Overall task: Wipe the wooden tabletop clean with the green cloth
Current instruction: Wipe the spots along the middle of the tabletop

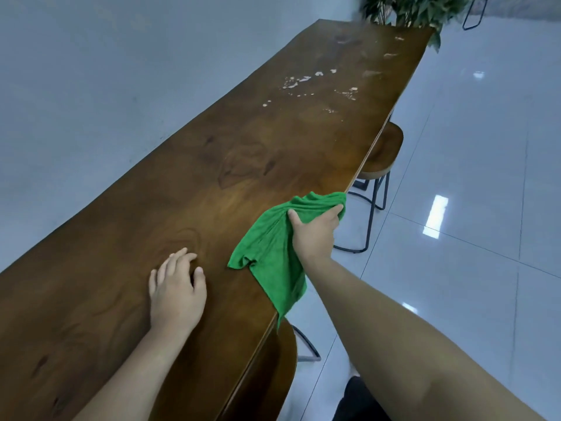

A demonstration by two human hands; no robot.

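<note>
1. The right hand (314,235) grips a bunched green cloth (273,253) at the wooden tabletop's (188,183) near long edge, the cloth's loose end draping over that edge.
2. The left hand (176,287) rests on the tabletop beside the cloth, fingers loosely spread, holding nothing.
3. Pale crumbs and smears (315,86) lie well up the tabletop from the cloth, toward its far end; the board's long axis runs straight away from both hands, and the right hand is the nearer.
4. A leafy plant (416,10) stands at the tabletop's far end, and round stools (385,147) sit tucked under its near edge; nothing on the tabletop blocks the path.
</note>
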